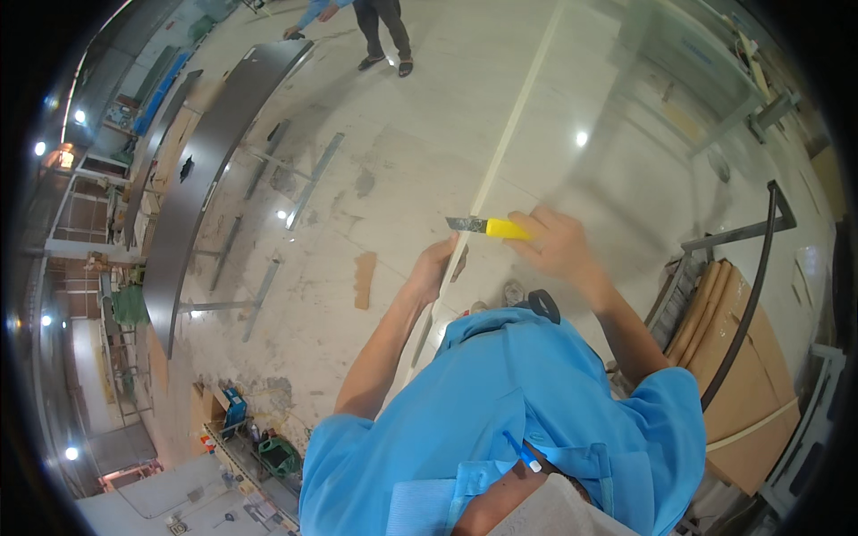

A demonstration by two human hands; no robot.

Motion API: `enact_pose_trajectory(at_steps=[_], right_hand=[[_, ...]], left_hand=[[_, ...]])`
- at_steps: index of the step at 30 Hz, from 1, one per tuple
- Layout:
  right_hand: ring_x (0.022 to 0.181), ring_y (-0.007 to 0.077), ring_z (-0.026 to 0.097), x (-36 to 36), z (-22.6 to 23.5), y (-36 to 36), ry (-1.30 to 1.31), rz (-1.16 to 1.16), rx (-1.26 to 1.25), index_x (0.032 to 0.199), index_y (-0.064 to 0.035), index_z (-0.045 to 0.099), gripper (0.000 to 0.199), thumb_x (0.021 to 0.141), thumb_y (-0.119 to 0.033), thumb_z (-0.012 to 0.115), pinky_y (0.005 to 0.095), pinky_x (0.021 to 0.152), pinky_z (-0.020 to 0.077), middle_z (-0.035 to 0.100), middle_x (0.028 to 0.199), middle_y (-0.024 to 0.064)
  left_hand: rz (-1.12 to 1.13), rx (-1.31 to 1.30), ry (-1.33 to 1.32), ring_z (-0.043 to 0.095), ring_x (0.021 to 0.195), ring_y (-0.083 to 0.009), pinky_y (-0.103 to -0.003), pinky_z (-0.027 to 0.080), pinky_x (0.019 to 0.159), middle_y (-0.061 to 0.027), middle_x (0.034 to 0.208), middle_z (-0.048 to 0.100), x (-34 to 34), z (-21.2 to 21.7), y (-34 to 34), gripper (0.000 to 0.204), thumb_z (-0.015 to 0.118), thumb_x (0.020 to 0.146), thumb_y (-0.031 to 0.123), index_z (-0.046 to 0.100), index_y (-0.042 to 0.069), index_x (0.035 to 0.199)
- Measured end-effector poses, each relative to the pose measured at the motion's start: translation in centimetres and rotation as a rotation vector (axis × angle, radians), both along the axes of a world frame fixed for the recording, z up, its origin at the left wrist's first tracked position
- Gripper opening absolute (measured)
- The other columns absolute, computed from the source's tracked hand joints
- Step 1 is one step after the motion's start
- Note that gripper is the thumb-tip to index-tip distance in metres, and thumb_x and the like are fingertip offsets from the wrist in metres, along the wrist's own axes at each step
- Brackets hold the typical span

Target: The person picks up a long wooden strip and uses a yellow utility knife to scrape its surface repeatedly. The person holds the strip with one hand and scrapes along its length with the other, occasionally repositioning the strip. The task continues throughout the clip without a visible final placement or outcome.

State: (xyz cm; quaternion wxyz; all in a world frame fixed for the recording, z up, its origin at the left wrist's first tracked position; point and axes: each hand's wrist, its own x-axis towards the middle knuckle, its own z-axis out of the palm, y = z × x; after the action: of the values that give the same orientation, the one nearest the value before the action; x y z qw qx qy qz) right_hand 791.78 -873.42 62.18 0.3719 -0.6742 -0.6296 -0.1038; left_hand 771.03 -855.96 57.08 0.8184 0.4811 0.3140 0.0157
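Observation:
My right hand [559,243] grips a yellow-handled utility knife [490,227] whose dark blade points left, just above the near end of a long pale strip [514,125] that runs away across a large glossy panel [626,179]. My left hand [432,268] rests against the strip's near end, fingers curled on its edge. Both arms come up from my blue shirt at the bottom.
A long dark curved panel [206,170] lies on metal supports at the left. Brown cardboard sheets [742,357] lean in a dark metal cart at the right. Another person [380,31] stands bent over at the top. Tools and a blue box [234,406] sit lower left.

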Motion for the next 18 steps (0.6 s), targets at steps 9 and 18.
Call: enact_pose_trajectory(at_steps=[9,18], right_hand=[[0.062,0.0216,0.059,0.8,-0.7,-2.2,-0.037,-0.176,-0.021,0.114,-0.0118,0.072,0.035,0.085,-0.03,0.083,0.0346,0.054,0.0491,0.057,0.079,0.0034],[0.066,0.0272,0.064,9.5,4.0,-2.0,-0.043,-0.364,0.104,0.117,-0.0086,0.072,0.037,0.089,-0.031,0.081,0.037,0.058,0.0517,0.064,0.083,0.008]], left_hand=[[-0.024,0.008,0.015,0.042,0.057,-0.0098,-0.025,0.033,0.053,0.0015,0.067,0.046,1.5,-0.6,-1.0,0.049,0.044,0.11,0.053,0.05,0.014,0.083],[-0.063,0.009,-0.043,0.043,0.056,-0.0104,-0.026,0.035,0.053,0.0009,0.065,0.046,1.8,-0.1,-3.3,0.05,0.044,0.11,0.055,0.05,0.014,0.083]])
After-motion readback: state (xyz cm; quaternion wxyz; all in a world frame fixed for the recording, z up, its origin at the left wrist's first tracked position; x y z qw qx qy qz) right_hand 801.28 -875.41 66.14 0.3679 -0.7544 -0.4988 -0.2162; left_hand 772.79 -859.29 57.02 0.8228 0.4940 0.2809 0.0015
